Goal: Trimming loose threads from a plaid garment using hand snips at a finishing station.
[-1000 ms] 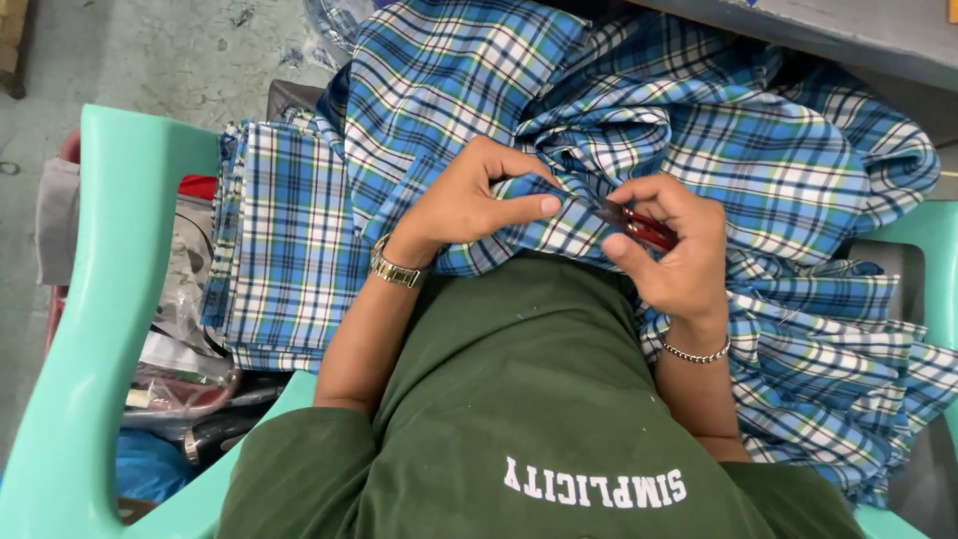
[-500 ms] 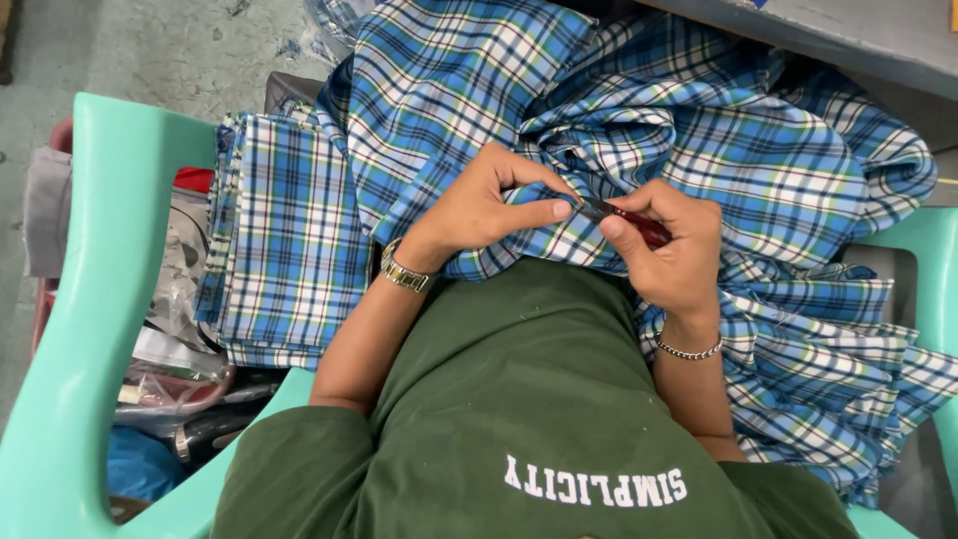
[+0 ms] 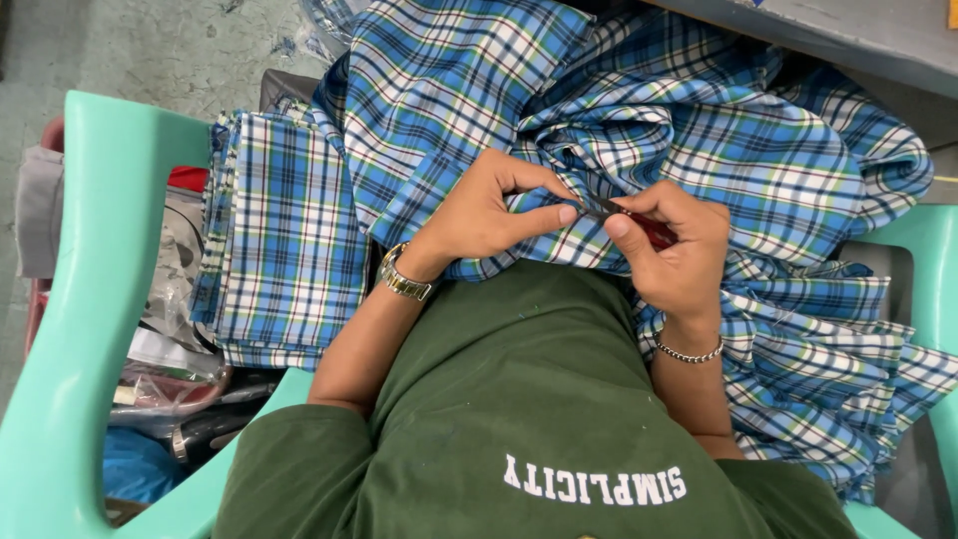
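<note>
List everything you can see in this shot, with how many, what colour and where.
Blue, white and green plaid cloth: one bundle, heaped across the lap.
Folded plaid cloth stack: one, same colours, at the left beside the chair arm.
Small red-handled cutting tool: one, red with a dark tip, between both hands.
Mint-green plastic chair: one, arms at both sides.
Grey table edge: one, top right.
Left hand: one, metal wristwatch, pinching the cloth.
Right hand: one, silver bracelet, holding the tool.
</note>
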